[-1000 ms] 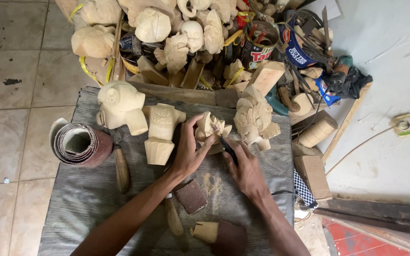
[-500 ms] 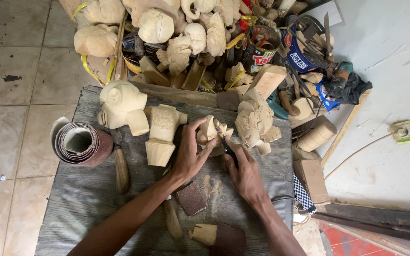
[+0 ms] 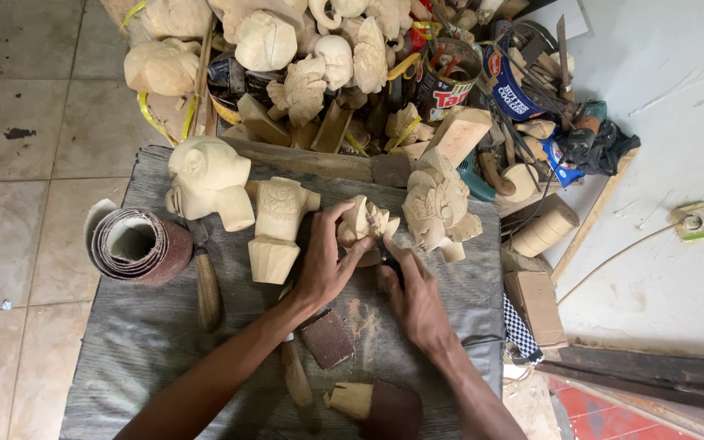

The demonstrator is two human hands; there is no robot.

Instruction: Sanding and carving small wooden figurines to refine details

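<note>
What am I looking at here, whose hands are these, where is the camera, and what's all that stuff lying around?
The picture comes from a camera worn on a person's head, looking straight down at that person's own two bare hands. The left hand grips a small pale wood carving resting on a grey cloth. The right hand presses a thin dark tool against the carving; its tip is hidden. On the cloth lie a carved head, a carved bust, a carved mask, a roll of sandpaper, a wooden-handled tool and a sandpaper scrap. Beyond the cloth sits a heap of unfinished carvings and tins of tools.
</note>
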